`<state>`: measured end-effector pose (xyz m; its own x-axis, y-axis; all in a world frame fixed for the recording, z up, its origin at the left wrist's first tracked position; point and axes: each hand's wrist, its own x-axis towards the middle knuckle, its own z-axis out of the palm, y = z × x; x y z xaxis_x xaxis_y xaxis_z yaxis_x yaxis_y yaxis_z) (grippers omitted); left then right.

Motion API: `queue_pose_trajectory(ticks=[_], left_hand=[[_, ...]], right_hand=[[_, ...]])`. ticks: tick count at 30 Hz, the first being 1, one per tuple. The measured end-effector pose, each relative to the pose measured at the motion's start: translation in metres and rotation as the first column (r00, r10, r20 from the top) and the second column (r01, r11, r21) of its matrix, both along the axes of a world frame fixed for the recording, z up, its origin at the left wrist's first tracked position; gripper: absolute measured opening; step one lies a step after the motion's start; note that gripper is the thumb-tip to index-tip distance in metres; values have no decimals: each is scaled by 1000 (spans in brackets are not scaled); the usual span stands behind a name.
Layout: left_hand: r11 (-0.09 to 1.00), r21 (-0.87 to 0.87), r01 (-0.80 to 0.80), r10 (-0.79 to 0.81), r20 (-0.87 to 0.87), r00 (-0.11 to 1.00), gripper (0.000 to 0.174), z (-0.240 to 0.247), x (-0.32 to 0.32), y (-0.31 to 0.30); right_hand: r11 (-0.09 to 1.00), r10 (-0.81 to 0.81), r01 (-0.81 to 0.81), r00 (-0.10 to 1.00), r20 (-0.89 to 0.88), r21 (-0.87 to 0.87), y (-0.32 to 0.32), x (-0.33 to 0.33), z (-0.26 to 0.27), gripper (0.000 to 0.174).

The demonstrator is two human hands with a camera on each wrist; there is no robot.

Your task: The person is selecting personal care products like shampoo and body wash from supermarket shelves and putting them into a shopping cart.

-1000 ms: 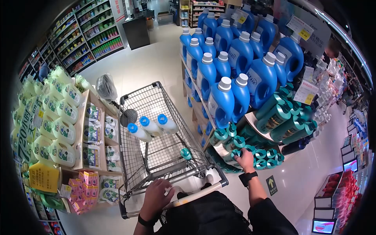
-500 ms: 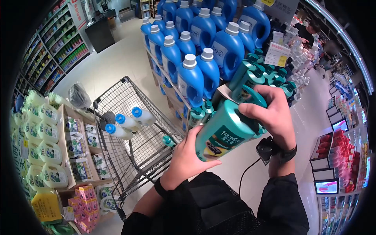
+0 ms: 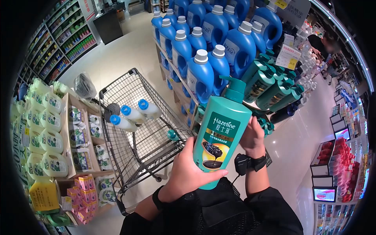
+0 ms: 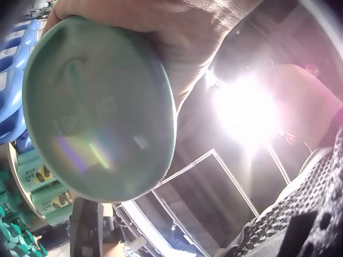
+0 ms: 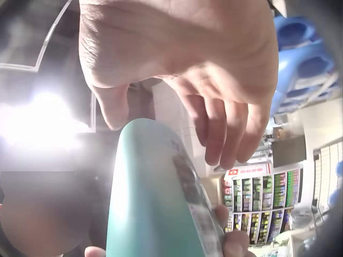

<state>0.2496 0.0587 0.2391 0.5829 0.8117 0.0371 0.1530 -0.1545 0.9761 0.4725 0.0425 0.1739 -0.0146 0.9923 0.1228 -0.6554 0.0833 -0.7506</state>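
The left hand (image 3: pixel 184 170) is clamped around the lower part of a green Hazeline pump bottle (image 3: pixel 229 111), thumb across its front, holding it slightly tilted before the person's body, to the right of a shopping cart (image 3: pixel 134 71). The right hand (image 3: pixel 252 138) is beside the bottle, fingers loosely extended and not gripping; thumb contact cannot be confirmed. Three white bottles (image 3: pixel 133 114) with blue caps stand in the cart.

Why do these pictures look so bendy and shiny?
Head view: black corners and slanting shelves, much like a fisheye lens, though the big word on the green bottle is readable. Left wrist view: a white glare blots out what's behind it, and rainbow streaks cross the bottle's base. Right wrist view: another glare, left, with the bottle looking washed pale.
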Motion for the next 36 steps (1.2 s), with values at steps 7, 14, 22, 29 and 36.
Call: queue_pose_trajectory(ticks=[7,14,22,29,36], left_hand=[[869,-433,238,-130,266,955,78,-10,-7,13],[335,-645,687,-5,728,685,107,-31,-17,18],[371,-539,756,-12,811,584,112,-52,-19,14],[393,-533,749,-34,806,591,104,-52,-21,14],[894,-406,191,-66,302,951,81,-43,-31,14]], right_hand=[[957,275,-253,947,-168,145,26,-45,-4,117],[998,17,-17,1000,-13,-60,19,-48,44,61],[983,-50,125,882,468,-131,24,-56,65,47],[990,-14,74,905,425,-124,24,-57,61,50],[926,-359,350,695,623,144,27,-47,49,39]])
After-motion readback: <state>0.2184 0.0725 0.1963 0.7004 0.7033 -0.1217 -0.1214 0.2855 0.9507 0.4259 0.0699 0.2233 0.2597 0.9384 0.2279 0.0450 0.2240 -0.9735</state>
